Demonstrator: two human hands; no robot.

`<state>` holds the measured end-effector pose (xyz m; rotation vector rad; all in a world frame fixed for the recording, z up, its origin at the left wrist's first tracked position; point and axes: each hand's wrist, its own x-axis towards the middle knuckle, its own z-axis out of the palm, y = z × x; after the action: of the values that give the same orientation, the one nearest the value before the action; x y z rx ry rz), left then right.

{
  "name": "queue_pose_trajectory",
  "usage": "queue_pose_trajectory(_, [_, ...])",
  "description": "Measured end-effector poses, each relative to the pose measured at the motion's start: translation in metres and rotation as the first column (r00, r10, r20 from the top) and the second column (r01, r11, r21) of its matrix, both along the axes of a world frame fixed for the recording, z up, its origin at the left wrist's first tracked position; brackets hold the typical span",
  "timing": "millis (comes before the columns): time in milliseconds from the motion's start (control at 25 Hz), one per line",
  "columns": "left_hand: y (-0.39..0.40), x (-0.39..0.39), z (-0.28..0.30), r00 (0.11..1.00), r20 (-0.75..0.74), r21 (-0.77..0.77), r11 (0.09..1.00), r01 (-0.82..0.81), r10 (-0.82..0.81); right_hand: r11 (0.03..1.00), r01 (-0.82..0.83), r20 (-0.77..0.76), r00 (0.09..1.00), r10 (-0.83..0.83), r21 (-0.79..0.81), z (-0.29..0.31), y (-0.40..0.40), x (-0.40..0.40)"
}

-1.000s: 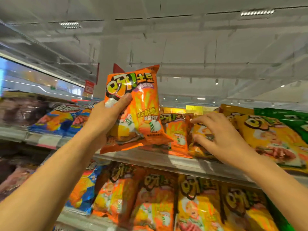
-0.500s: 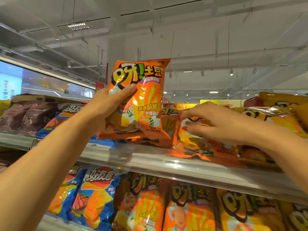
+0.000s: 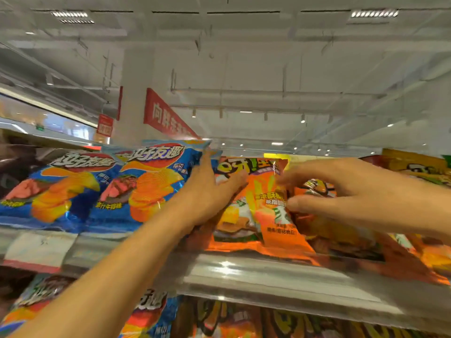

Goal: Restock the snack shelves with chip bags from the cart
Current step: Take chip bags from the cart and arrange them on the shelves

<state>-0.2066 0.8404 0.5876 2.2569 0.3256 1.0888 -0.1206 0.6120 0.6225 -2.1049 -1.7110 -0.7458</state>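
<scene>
The left hand point(image 3: 210, 191) holds the orange chip bag point(image 3: 256, 206) by its left edge, thumb across the front, and stands it upright on the top shelf point(image 3: 268, 272), just right of the blue chip bags point(image 3: 151, 184). The right hand point(image 3: 341, 191) reaches in from the right, fingers loosely bent and tips at the bag's right edge, over the neighbouring bags point(image 3: 341, 235); whether it pinches anything cannot be told. The bag's long axis is vertical between both hands, the left nearer, so seating it probably means pushing straight back.
</scene>
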Motion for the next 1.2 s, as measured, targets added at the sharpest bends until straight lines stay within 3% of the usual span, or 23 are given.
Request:
queue_pose_trajectory(80, [-0.018,-0.015,-0.025,0.973,0.216,0.339,0.941,0.003,-0.081,0.993,0.107,0.067,0.992,-0.11,0.056,0.012,0.015,-0.006])
queue_pose_trajectory(120, [-0.027,-0.02,-0.039,0.96,0.248,0.52,0.854,-0.021,-0.127,0.988,0.138,0.081,0.986,-0.144,0.073,0.016,0.026,-0.006])
queue_pose_trajectory(200, [-0.044,-0.023,-0.061,0.982,0.17,0.731,0.678,-0.069,-0.084,0.981,0.186,0.109,0.975,-0.191,0.058,0.023,0.047,0.001])
queue_pose_trajectory(240, [-0.047,-0.024,-0.065,0.997,0.078,0.77,0.636,-0.047,-0.02,0.974,0.224,0.118,0.967,-0.227,0.031,0.025,0.058,0.008])
queue_pose_trajectory(360, [-0.042,-0.023,-0.06,0.991,-0.127,0.778,0.623,0.076,0.037,0.947,0.315,0.055,0.949,-0.312,-0.058,0.025,0.087,0.03])
queue_pose_trajectory(680, [-0.028,-0.031,-0.053,0.973,-0.228,0.798,0.567,0.204,-0.029,0.907,0.394,0.032,0.919,-0.394,-0.15,0.036,0.085,0.04])
queue_pose_trajectory(800, [-0.019,-0.043,-0.056,0.983,-0.122,0.774,0.607,0.179,-0.133,0.943,0.333,0.146,0.934,-0.327,-0.016,0.045,0.091,0.017])
queue_pose_trajectory(1000, [0.046,-0.088,-0.07,0.967,0.238,0.766,0.629,-0.134,-0.085,0.998,0.057,0.243,0.968,-0.062,0.027,0.043,0.151,-0.052])
queue_pose_trajectory(1200, [0.158,-0.16,-0.095,0.949,0.279,0.735,0.604,-0.308,0.145,0.998,0.051,0.205,0.978,-0.041,-0.043,0.031,0.256,-0.103])
